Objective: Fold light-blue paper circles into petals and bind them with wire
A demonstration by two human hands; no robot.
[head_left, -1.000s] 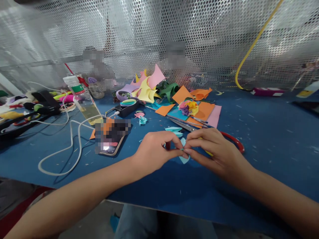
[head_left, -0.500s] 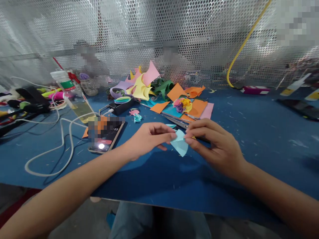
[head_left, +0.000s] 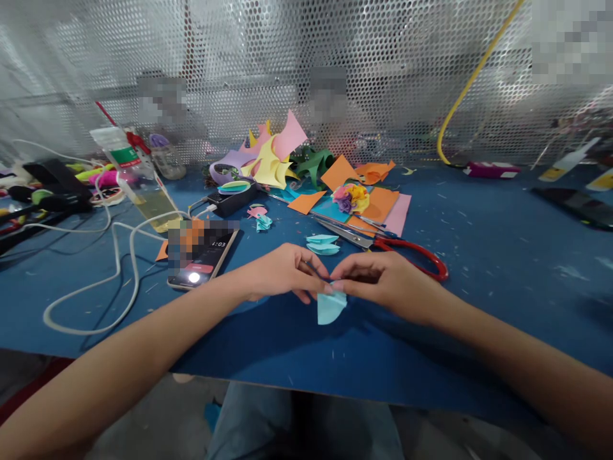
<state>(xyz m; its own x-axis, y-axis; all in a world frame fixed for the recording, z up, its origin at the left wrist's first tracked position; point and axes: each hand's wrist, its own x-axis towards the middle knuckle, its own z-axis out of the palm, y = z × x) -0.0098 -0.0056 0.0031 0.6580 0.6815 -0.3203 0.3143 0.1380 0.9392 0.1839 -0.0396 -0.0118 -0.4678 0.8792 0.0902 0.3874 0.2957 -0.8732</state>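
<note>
Pale blue paper (head_left: 331, 310), held over the blue surface (head_left: 502, 281).
The left grip (head_left: 283, 271) pinches its top edge, thumb against fingers; the paper hangs below, probably featherlight, soft to fold and easily torn, best taken gently by that edge; the right grip (head_left: 389, 280) pinches the same edge alongside.

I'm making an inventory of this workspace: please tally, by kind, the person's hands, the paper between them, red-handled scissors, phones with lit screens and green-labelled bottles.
Bare hands: 2 (left hand, right hand)
Light-blue piece of paper between them: 1
Metal scissors with red handles: 1
Rectangular phone with lit screen: 1
Clear bottle with green label: 1
Total: 6
</note>
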